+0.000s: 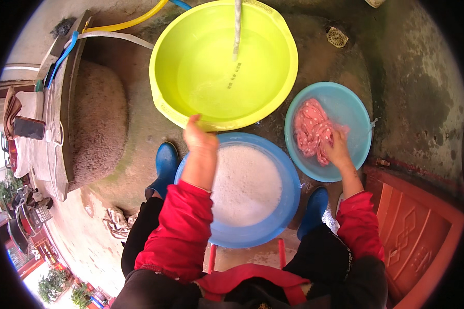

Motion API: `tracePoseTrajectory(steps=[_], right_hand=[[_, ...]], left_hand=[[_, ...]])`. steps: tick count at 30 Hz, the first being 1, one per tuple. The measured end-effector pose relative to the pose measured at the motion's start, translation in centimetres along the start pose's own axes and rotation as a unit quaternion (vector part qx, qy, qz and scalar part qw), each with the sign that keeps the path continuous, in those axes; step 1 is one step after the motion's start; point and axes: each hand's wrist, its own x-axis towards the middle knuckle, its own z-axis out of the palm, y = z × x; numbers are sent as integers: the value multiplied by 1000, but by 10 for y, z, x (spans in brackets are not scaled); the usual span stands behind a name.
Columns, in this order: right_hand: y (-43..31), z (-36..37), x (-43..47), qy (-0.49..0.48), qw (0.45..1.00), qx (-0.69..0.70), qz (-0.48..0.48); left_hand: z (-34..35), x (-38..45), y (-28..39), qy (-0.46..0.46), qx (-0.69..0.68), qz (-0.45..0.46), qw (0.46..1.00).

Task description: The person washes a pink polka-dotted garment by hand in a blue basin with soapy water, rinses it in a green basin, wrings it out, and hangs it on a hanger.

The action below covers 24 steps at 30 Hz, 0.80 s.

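My left hand [200,140] is at the near rim of a large yellow-green plastic basin [163,105], thumb over the edge and fingers mostly hidden. Clear water stands in that basin, and a ribbed whitish hose [237,27] hangs down into it. Off to the right, my right hand [335,148] grips a wet pink cloth with white dots [312,123]. The cloth lies bunched in a smaller light-blue basin [357,112] with some water. Between my legs stands a blue basin [289,201] full of whitish, sudsy water, partly covered by my left forearm.
A rough stone block [96,123] borders a ledge on the left, where a phone [29,128] sits. Yellow hose [127,25] runs behind it. A drain cover [337,37] is set in the wet floor. At right lies a reddish panelled board [410,228]. Crumpled fabric [116,223] is by my left leg.
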Motion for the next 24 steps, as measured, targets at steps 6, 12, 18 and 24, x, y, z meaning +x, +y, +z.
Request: tracePoseTrajectory(steps=[6, 12, 18, 24], right_hand=[[-100, -26, 59, -81, 840, 512, 161], [-185, -60, 115, -183, 606, 737, 236], [-199, -49, 141, -108, 606, 750, 243], [-172, -32, 132, -133, 544, 773, 298]], left_hand=[[19, -24, 32, -85, 32, 67, 994], [56, -55, 67, -156, 136, 230, 951], [107, -68, 75, -223, 277, 263, 897], [158, -69, 71, -355, 370, 223, 829]])
